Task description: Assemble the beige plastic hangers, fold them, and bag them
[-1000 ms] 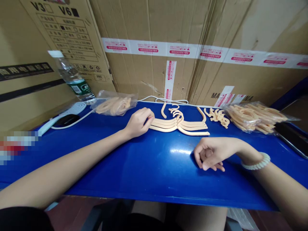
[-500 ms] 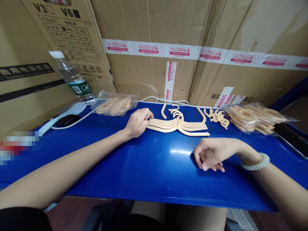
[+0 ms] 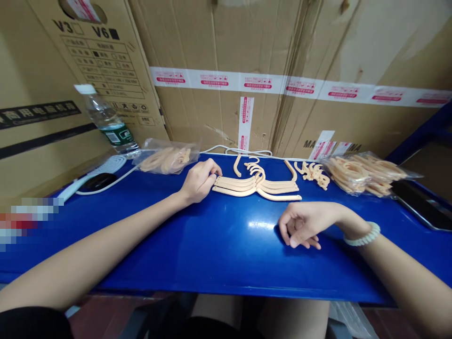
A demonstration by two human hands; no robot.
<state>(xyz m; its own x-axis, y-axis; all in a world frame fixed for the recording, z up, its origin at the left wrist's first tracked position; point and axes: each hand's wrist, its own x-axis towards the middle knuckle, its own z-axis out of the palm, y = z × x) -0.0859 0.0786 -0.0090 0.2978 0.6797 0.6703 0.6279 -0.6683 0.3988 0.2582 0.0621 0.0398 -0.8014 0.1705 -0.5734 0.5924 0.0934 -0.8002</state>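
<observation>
Several beige plastic clothes hangers [image 3: 240,187] lie stacked on the blue table, their hooks bunched at the middle and pointing back. At their left ends, my left hand [image 3: 200,181] has its fingers curled in and touching the tips; how firmly they grip is hidden. My right hand [image 3: 300,226] rests in front of the stack's right side, fingers loosely bent and apart, with nothing in it. Behind the stack lie a loose curved hanger arm [image 3: 238,166] at left and another loose arm [image 3: 291,170] at right. A pile of small beige hooks [image 3: 312,174] sits farther right.
A plastic bag of beige parts [image 3: 165,159] lies back left, a larger bag [image 3: 363,173] back right. A water bottle [image 3: 111,125], a pale fan-shaped object [image 3: 109,165], a white cable [image 3: 215,149] and a dark phone-like device [image 3: 423,205] stand or lie around. Cardboard boxes [image 3: 201,113] wall the back.
The whole view has shifted slightly, with the scene appearing a little lower and to the left at the right side. Both hands keep nearly the same pose beside the hangers.
</observation>
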